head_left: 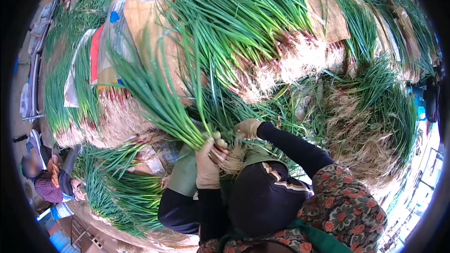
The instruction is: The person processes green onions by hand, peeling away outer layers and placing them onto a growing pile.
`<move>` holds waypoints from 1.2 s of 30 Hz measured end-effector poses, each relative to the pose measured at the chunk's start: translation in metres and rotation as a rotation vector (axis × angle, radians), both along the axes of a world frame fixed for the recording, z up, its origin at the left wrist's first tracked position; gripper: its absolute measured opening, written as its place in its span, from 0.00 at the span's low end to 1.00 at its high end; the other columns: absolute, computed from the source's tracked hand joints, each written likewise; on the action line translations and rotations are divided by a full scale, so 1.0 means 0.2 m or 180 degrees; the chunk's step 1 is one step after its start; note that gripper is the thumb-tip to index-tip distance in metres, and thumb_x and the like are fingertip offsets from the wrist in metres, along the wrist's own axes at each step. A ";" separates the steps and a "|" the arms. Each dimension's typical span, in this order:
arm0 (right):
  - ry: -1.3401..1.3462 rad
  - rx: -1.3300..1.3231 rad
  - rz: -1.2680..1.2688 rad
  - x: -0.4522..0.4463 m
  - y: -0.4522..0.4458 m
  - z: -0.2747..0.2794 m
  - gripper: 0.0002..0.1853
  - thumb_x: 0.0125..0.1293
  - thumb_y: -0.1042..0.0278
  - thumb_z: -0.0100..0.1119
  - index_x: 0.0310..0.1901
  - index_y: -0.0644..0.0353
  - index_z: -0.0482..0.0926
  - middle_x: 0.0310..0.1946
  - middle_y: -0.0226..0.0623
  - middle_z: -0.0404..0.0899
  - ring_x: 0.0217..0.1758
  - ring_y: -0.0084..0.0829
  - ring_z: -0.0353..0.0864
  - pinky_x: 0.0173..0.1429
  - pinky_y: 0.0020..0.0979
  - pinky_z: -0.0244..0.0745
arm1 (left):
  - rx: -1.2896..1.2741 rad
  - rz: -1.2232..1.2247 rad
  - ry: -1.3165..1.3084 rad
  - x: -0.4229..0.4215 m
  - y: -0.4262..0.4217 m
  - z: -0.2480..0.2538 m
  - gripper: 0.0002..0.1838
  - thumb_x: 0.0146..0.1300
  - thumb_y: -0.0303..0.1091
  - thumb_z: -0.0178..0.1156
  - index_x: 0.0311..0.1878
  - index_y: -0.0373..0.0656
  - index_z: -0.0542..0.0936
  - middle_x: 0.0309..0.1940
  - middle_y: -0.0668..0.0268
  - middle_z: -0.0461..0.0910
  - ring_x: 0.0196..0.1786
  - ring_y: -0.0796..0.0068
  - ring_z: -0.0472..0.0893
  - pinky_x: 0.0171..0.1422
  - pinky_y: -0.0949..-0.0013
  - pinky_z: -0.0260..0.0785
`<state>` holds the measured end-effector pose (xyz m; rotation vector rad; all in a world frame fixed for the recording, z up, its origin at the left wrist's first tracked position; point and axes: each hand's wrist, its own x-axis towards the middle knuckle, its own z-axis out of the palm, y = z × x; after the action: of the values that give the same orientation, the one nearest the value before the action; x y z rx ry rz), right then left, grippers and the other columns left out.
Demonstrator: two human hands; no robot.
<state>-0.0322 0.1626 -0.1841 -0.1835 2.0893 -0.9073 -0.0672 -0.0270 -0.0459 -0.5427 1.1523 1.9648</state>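
My left hand [207, 165], in a pale glove, is wrapped round the lower stems of a bunch of green onions [176, 119]. The long leaves fan up and to the left, while pale bulbs and stringy roots stick out to the right of the fist. My right hand [248, 129], also gloved, is just above and right of the bulbs, apart from the left hand. Its fingers are curled down among loose leaves, and what they hold is hidden. Dark striped cloth [267, 197] lies below both hands.
Large piles of green onions [300, 61] with roots showing stretch behind my hands, partly under brown sacking [323, 4]. More bundles [126, 197] lie at lower left, and a root heap [361, 136] is at right. Another person [47, 178] sits at far left.
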 end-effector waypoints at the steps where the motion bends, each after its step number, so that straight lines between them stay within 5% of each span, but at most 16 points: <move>1: 0.0115 -0.0261 -0.0275 0.00 0.00 -0.06 0.14 0.60 0.65 0.50 0.46 0.59 0.76 0.31 0.40 0.82 0.34 0.40 0.82 0.36 0.37 0.75 | 0.0152 0.0295 -0.0258 -0.03 0.03 0.03 0.18 0.65 0.40 0.51 0.54 0.40 0.74 0.25 0.68 0.75 0.27 0.78 0.75 0.27 0.77 0.67; 3: 0.0942 -0.0218 -0.0882 -0.06 0.05 -0.10 0.16 0.60 0.62 0.51 0.50 0.57 0.73 0.33 0.40 0.81 0.34 0.41 0.81 0.36 0.37 0.75 | 0.0685 0.0094 -0.0208 -0.11 0.01 0.02 0.22 0.66 0.41 0.49 0.61 0.43 0.68 0.24 0.73 0.73 0.29 0.81 0.74 0.29 0.78 0.65; 6: 0.2529 0.1082 -0.1879 -0.26 0.17 0.19 0.18 0.60 0.61 0.53 0.52 0.54 0.71 0.32 0.42 0.81 0.32 0.41 0.81 0.35 0.38 0.74 | 0.0731 0.0233 -0.0510 -0.11 0.07 0.02 0.16 0.65 0.39 0.51 0.54 0.44 0.71 0.23 0.74 0.71 0.27 0.81 0.73 0.28 0.78 0.65; 8: 0.1664 0.1462 -0.2142 -0.35 0.20 0.19 0.15 0.58 0.60 0.54 0.45 0.56 0.74 0.27 0.46 0.80 0.30 0.43 0.81 0.33 0.42 0.74 | 0.0875 0.0119 -0.0695 -0.13 0.08 -0.04 0.08 0.64 0.38 0.53 0.40 0.45 0.74 0.22 0.73 0.72 0.27 0.79 0.74 0.26 0.76 0.65; 11: 0.1461 0.2207 -0.1259 -0.41 0.22 0.03 0.11 0.57 0.63 0.54 0.40 0.56 0.75 0.23 0.47 0.79 0.29 0.43 0.81 0.33 0.44 0.73 | 0.0859 0.0263 -0.0668 -0.12 0.10 -0.05 0.08 0.64 0.38 0.52 0.39 0.45 0.75 0.23 0.72 0.74 0.28 0.78 0.76 0.27 0.74 0.66; 12: 0.1332 0.2472 -0.1446 -0.40 0.23 -0.15 0.09 0.56 0.65 0.54 0.39 0.56 0.75 0.23 0.46 0.79 0.29 0.44 0.81 0.33 0.45 0.73 | 0.0643 0.0158 -0.0237 -0.11 0.11 -0.05 0.10 0.65 0.38 0.52 0.42 0.45 0.76 0.30 0.70 0.79 0.31 0.78 0.77 0.29 0.73 0.67; 15: 0.1305 0.1889 -0.1767 -0.28 0.29 -0.17 0.10 0.59 0.59 0.51 0.37 0.54 0.73 0.24 0.46 0.79 0.31 0.48 0.81 0.32 0.47 0.72 | 0.0237 0.0062 -0.0526 -0.13 0.16 0.00 0.12 0.66 0.37 0.49 0.46 0.42 0.75 0.41 0.67 0.80 0.34 0.78 0.77 0.32 0.75 0.66; 16: 0.1615 0.1636 -0.1900 -0.24 0.30 -0.18 0.08 0.58 0.62 0.50 0.36 0.55 0.73 0.23 0.46 0.79 0.28 0.45 0.81 0.30 0.47 0.72 | 0.0424 0.0041 -0.0563 -0.13 0.19 0.02 0.17 0.66 0.35 0.46 0.55 0.42 0.72 0.52 0.64 0.76 0.40 0.78 0.77 0.33 0.76 0.64; 20: 0.1881 0.1873 -0.1728 -0.25 0.29 -0.19 0.09 0.59 0.61 0.50 0.35 0.56 0.73 0.21 0.44 0.79 0.25 0.41 0.81 0.27 0.44 0.71 | 0.0709 -0.0101 -0.0572 -0.13 0.20 -0.08 0.17 0.66 0.34 0.47 0.55 0.41 0.71 0.53 0.64 0.75 0.42 0.77 0.76 0.38 0.74 0.68; 24: 0.2343 0.1446 -0.1639 -0.27 0.27 -0.03 0.11 0.59 0.57 0.50 0.33 0.56 0.74 0.16 0.40 0.76 0.17 0.41 0.77 0.20 0.42 0.68 | 0.0256 -0.0020 -0.0327 -0.13 0.22 0.00 0.14 0.64 0.35 0.49 0.50 0.40 0.74 0.44 0.64 0.79 0.33 0.77 0.77 0.34 0.73 0.70; 25: 0.1752 0.0887 -0.1622 -0.25 0.24 0.22 0.13 0.59 0.56 0.49 0.39 0.54 0.76 0.16 0.39 0.76 0.16 0.40 0.76 0.20 0.42 0.68 | 0.0150 -0.0113 -0.0266 -0.13 0.21 -0.01 0.14 0.64 0.35 0.50 0.48 0.39 0.75 0.40 0.64 0.80 0.30 0.77 0.77 0.31 0.73 0.69; 27: 0.2075 0.0461 -0.1024 -0.12 0.14 0.45 0.19 0.60 0.55 0.48 0.52 0.48 0.72 0.18 0.44 0.75 0.19 0.42 0.77 0.21 0.42 0.71 | -0.0054 -0.0284 -0.0087 -0.12 0.19 -0.08 0.13 0.64 0.36 0.51 0.45 0.39 0.77 0.33 0.64 0.80 0.26 0.76 0.76 0.28 0.73 0.69; 31: 0.0574 -0.0136 -0.0524 0.02 0.07 0.51 0.20 0.60 0.55 0.51 0.52 0.53 0.71 0.33 0.50 0.78 0.33 0.45 0.80 0.37 0.41 0.75 | -0.0571 -0.0505 0.0403 -0.11 0.21 -0.09 0.13 0.62 0.38 0.52 0.37 0.37 0.78 0.20 0.65 0.76 0.18 0.76 0.75 0.20 0.76 0.64; 34: 0.2343 -0.0683 -0.0645 -0.03 0.16 0.31 0.14 0.63 0.62 0.49 0.47 0.58 0.72 0.42 0.51 0.76 0.40 0.43 0.79 0.41 0.39 0.75 | -0.1038 -0.0446 0.0627 -0.08 0.21 -0.06 0.12 0.61 0.39 0.55 0.32 0.38 0.77 0.16 0.65 0.75 0.13 0.75 0.74 0.15 0.78 0.59; 35: 0.2180 0.0029 -0.0760 -0.05 0.16 0.31 0.10 0.64 0.68 0.45 0.43 0.60 0.74 0.51 0.51 0.71 0.43 0.41 0.79 0.44 0.37 0.75 | -0.1090 -0.0400 0.0698 -0.07 0.20 -0.12 0.12 0.61 0.38 0.55 0.32 0.38 0.76 0.16 0.65 0.75 0.13 0.75 0.74 0.15 0.77 0.60; 36: 0.1702 -0.0534 -0.1520 -0.12 0.13 0.40 0.11 0.63 0.65 0.47 0.42 0.61 0.74 0.47 0.52 0.74 0.41 0.42 0.79 0.44 0.38 0.75 | -0.1137 -0.0363 0.0764 -0.05 0.19 -0.19 0.11 0.60 0.38 0.56 0.31 0.38 0.76 0.16 0.64 0.75 0.13 0.74 0.74 0.15 0.77 0.60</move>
<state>-0.0560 0.1880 -0.1048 -0.0071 2.6085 -1.4449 -0.0763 0.0102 -0.0844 -0.4169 1.6656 1.7688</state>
